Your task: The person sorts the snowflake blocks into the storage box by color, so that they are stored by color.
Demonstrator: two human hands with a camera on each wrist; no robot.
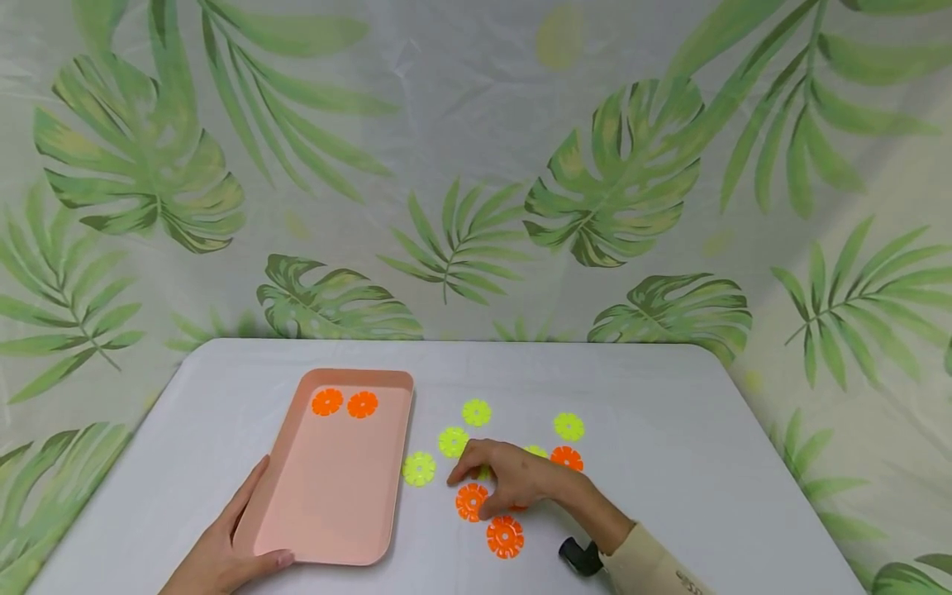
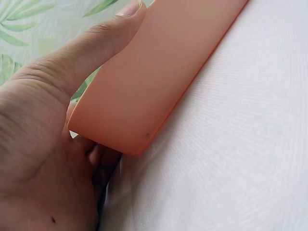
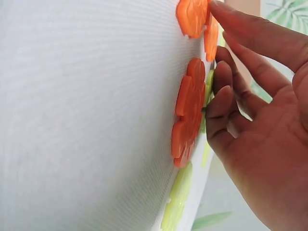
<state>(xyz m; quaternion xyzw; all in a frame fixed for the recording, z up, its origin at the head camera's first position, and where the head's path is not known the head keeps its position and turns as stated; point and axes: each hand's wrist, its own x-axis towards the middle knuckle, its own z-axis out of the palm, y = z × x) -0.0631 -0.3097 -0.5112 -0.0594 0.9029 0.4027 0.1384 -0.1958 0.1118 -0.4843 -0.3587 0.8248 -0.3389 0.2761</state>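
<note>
My left hand (image 1: 223,537) holds the near-left corner of a pink tray (image 1: 327,496), its thumb by the near rim and fingers along the left side. Two orange flower-shaped discs (image 1: 362,405) lie at the tray's far end. Over the loose discs right of the tray, my right hand (image 1: 513,475) is spread, thumb and forefinger apart around an orange notched disc (image 1: 468,501). The thumb tip overlaps that disc's edge; whether it touches cannot be told. Another orange disc (image 1: 505,537) lies just nearer. In the right wrist view, an orange disc (image 3: 188,115) lies beside the curled fingers, partly hidden in the head view.
Several yellow-green discs (image 1: 477,412) are scattered right of the tray, one (image 1: 420,468) close to its right rim. One more orange disc (image 1: 567,459) lies behind the right wrist. A leaf-patterned curtain (image 1: 461,149) hangs behind the white table (image 1: 669,463).
</note>
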